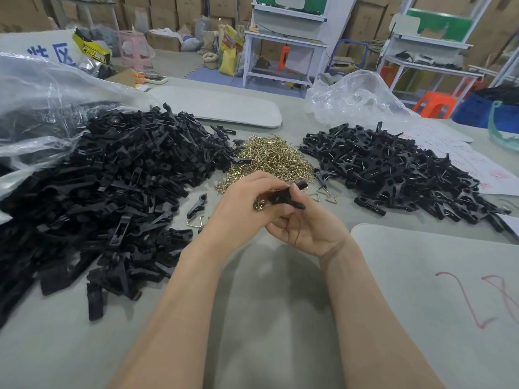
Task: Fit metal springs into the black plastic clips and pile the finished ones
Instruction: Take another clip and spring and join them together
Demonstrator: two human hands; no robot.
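Gripping a black plastic clip [286, 196].
Left hand [244, 211] and right hand [307, 230] pinch it steady; finished-clip pile [393, 169] within reach at two o'clock.

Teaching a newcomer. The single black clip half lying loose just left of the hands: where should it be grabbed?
Probably pinch the loose clip half across its narrow middle, from above: it lies flat on the table, slanted, both long sides clear, while a triangular spring crowds its near end.
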